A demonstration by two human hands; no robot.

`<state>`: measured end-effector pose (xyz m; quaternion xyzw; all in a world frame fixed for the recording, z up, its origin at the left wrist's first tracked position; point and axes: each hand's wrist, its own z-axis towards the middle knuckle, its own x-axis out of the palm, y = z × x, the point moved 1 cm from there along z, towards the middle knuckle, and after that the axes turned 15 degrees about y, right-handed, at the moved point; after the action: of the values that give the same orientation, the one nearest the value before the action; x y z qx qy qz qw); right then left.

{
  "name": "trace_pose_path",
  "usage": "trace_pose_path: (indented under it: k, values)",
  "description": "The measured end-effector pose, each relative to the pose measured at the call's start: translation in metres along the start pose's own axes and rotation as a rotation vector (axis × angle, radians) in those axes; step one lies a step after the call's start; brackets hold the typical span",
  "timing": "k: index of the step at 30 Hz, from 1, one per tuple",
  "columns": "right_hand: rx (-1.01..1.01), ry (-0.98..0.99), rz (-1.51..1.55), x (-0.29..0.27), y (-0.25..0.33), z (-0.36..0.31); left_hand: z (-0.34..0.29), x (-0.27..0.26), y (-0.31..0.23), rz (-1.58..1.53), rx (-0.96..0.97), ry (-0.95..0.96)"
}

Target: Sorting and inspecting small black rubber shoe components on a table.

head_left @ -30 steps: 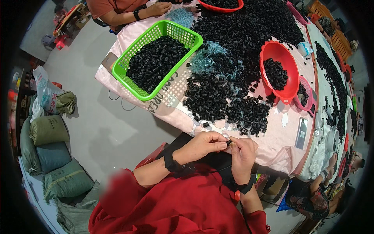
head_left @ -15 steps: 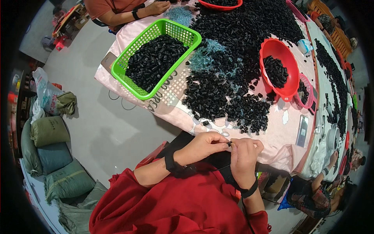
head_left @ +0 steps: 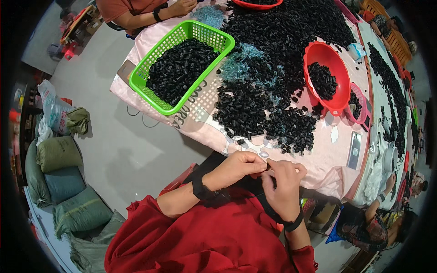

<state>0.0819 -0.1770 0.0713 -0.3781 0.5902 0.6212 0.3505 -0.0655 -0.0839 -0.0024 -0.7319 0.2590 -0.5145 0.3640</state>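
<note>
At the table's near edge, my left hand (head_left: 240,169) pinches a small black plastic part (head_left: 267,167) between thumb and forefinger. My right hand (head_left: 284,189) meets it from the other side, its fingers curled and its forefinger at the part. The right thumb sits lower, and whatever lies under those fingers is too small to make out. Just beyond both hands, a loose heap of black plastic parts (head_left: 246,111) spreads over the pink tablecloth (head_left: 318,154). Small clear bluish pieces (head_left: 243,63) lie among them.
A green basket (head_left: 165,109) of black parts stands left. To the right are a red bowl (head_left: 334,59), a pink basket (head_left: 363,109) and a phone (head_left: 354,150). Another person's hand (head_left: 184,7) is at the far left edge. Stuffed sacks (head_left: 82,207) lie on the left.
My right thumb has drawn down, away from the right forefinger. The left hand keeps its pinch and has risen slightly. The other person's hand has shifted a little.
</note>
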Motion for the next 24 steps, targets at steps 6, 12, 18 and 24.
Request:
trace_pose_path:
  k: [6,12,18,24]
  values:
    - [0.026,0.001,-0.164,0.008,0.001,-0.002,0.003,0.006,-0.005,-0.119,0.02,-0.021]
    - [0.005,-0.036,-0.216,0.008,0.001,-0.001,0.002,0.008,-0.008,-0.225,-0.034,0.025]
    - [0.021,-0.04,-0.213,0.006,0.002,-0.001,0.003,0.005,-0.001,-0.194,-0.029,-0.006]
    - [0.029,-0.074,-0.23,0.012,-0.002,-0.003,0.004,0.006,-0.004,-0.16,-0.028,0.0]
